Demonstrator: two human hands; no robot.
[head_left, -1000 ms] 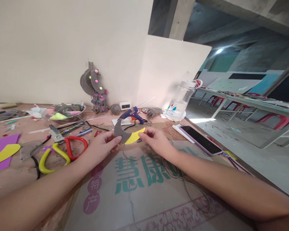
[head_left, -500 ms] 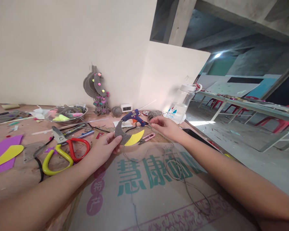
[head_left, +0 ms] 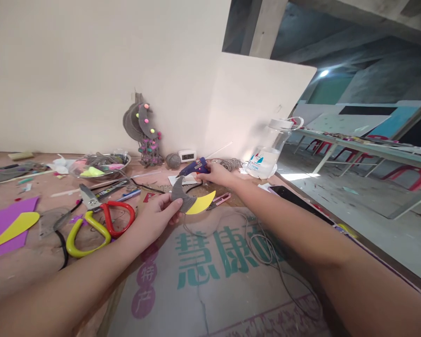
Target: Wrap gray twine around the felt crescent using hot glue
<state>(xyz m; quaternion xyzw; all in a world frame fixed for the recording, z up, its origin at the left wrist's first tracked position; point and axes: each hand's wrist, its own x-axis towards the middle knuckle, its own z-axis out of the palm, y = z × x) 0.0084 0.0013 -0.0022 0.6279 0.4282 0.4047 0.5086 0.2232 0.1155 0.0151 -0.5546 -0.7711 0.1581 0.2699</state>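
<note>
My left hand (head_left: 166, 208) pinches a yellow crescent (head_left: 204, 203), whose left part is wrapped in grey yarn (head_left: 182, 196). Just beyond it lies a blue glue gun (head_left: 193, 167), its nozzle pointing left near the crescent's upper tip. The fingers of my right hand (head_left: 217, 174) are closed around the back of the glue gun, which hides its handle. A pair of pink thread snips (head_left: 220, 200) rests on the table to the right of the crescent. Loose grey yarn (head_left: 257, 248) trails in loops over the printed board (head_left: 154, 299) below my right forearm.
Red-and-yellow scissors (head_left: 101, 220), purple and yellow sheets (head_left: 12, 229) and a bowl of scraps (head_left: 126, 164) are on the left. A decorated grey ornament (head_left: 142, 126) leans against the wall. A yarn ball (head_left: 173, 160), small clock (head_left: 187, 155), water bottle (head_left: 266, 150) and black phone-like slab (head_left: 301, 203) stand or lie farther round.
My right hand has moved from beside the coil of yarn leftward to the glue gun and closed on it. The left hand still holds the crescent; the view has shifted slightly.
</note>
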